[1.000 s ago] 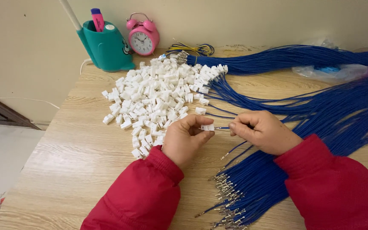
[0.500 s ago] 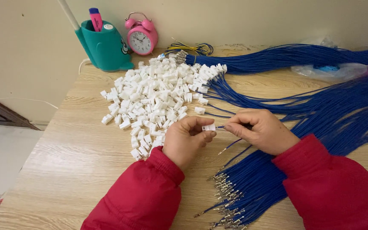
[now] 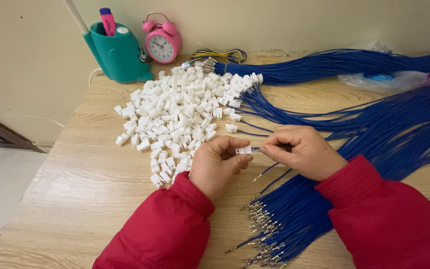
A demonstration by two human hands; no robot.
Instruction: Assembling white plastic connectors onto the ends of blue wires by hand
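Head view: teal holder (image 3: pixel 118 52) and pink clock (image 3: pixel 161 42) at back left of bench (image 3: pixel 65 199). Connector pile (image 3: pixel 180 112) mid-left. Left hand (image 3: pixel 219 165) pinches a white connector (image 3: pixel 244 150); right hand (image 3: pixel 303 151) pinches a blue wire (image 3: pixel 267 169) at its end, tip at the connector. Wire bundles (image 3: pixel 374 129) right.

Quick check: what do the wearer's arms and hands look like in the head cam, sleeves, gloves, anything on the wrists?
Both arms are in red, slightly padded jacket sleeves with plain cuffs that end at the wrists. The left hand and right hand are bare: no gloves. No rings, watch or markings show on the fingers or wrists.
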